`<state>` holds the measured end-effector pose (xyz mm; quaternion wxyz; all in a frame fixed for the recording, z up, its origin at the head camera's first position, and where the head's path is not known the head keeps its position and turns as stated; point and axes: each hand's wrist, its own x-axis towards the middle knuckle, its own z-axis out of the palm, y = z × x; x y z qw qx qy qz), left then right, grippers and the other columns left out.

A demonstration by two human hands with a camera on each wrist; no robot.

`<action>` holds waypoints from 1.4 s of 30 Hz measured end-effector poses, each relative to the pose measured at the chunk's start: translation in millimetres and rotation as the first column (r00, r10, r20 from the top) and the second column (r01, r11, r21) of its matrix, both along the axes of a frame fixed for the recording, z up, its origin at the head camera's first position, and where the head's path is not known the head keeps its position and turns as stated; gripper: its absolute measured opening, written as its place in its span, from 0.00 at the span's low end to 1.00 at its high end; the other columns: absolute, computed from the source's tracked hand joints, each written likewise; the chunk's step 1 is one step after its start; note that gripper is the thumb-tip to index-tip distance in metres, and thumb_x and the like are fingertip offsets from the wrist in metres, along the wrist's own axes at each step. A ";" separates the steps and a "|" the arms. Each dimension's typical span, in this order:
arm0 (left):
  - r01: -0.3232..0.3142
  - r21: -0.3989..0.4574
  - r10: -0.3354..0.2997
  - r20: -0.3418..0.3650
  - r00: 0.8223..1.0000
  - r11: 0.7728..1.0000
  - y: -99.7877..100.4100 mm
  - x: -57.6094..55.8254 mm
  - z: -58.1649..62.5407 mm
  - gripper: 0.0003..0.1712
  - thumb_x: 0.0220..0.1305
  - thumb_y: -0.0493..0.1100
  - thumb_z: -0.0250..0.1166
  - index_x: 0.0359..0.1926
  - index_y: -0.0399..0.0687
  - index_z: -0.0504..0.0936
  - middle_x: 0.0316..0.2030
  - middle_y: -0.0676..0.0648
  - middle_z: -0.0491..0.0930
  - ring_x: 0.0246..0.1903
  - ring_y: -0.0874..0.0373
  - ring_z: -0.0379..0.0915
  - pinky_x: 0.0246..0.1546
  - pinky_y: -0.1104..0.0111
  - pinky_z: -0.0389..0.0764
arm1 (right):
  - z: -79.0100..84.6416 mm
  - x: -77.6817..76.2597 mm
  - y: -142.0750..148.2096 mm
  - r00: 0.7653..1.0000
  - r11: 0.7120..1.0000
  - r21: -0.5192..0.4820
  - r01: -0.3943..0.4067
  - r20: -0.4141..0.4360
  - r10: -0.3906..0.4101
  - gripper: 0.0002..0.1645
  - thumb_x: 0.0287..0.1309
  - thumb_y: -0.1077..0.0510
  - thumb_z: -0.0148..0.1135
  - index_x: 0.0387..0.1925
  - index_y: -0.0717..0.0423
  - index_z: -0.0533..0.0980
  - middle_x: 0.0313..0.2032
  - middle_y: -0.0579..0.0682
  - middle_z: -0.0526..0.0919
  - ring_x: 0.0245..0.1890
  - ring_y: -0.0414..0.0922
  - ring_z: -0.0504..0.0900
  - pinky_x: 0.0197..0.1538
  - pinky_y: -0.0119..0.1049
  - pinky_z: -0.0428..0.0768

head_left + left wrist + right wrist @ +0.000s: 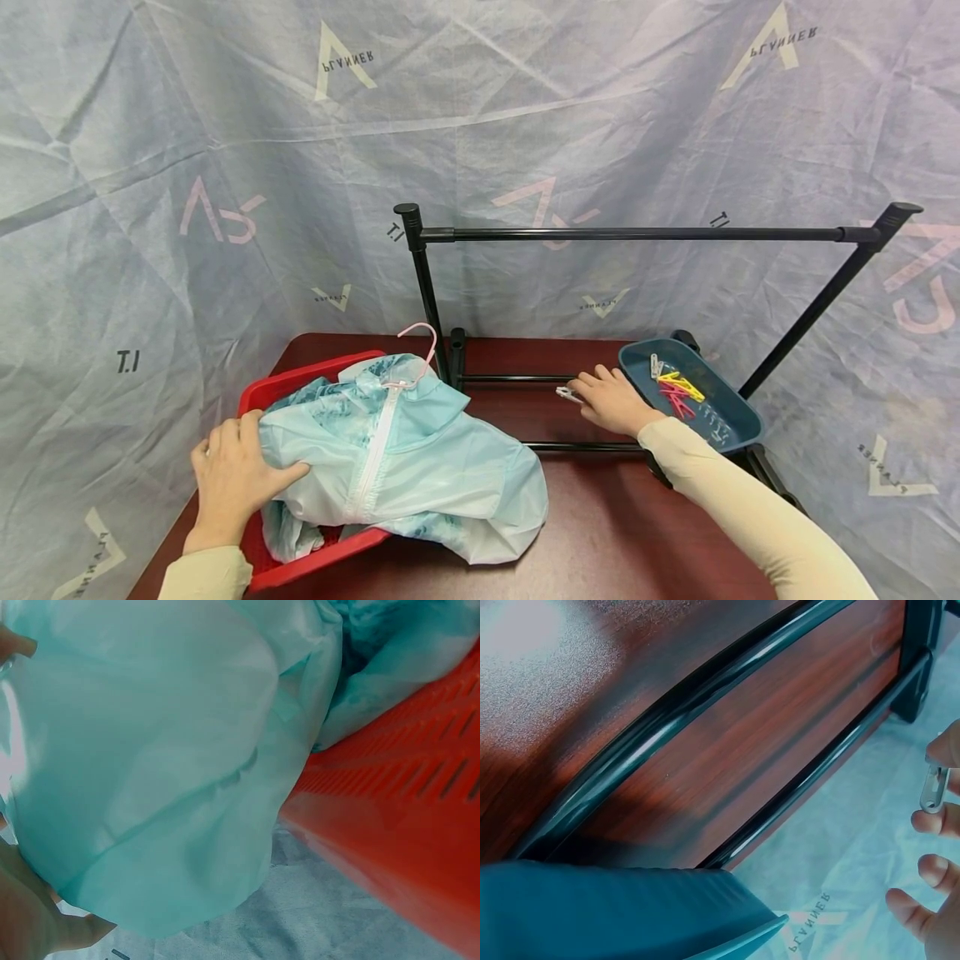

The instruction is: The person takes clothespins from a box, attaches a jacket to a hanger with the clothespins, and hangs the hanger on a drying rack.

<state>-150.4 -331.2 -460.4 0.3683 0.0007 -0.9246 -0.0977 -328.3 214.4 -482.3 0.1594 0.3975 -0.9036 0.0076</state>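
A light blue and white zip-up jacket (420, 450) on a pink hanger (433, 342) lies over a red basket (315, 575). My left hand (236, 475) is at the jacket's left side, with the fabric between the thumb and the fingers, some of them hidden by cloth. In the left wrist view the cloth (150, 765) bulges between the fingertips. My right hand (611, 402) pinches a pale clothespin (567, 393) between thumb and finger, left of a blue tray (738, 425). The right wrist view shows that clothespin (934, 787) at the fingertips.
A black clothes rack (637, 234) stands on the dark red table (600, 533), its low bars near the right hand. Pink, yellow and pale clothespins (678, 392) lie in the tray. A grey printed cloth (480, 108) hangs behind and at the sides.
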 end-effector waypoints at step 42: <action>0.015 0.004 -0.014 -0.023 1.000 1.000 -0.9 0.0 -1.4 0.56 0.20 0.62 0.76 0.50 0.30 0.71 0.33 0.29 0.71 0.35 0.32 0.68 0.38 0.37 0.64 | 3.9 18.2 -30.8 0.994 0.995 0.000 -0.104 0.036 0.104 0.19 0.56 0.58 0.65 0.50 0.47 0.77 0.38 0.43 0.76 0.37 0.45 0.67 0.40 0.43 0.68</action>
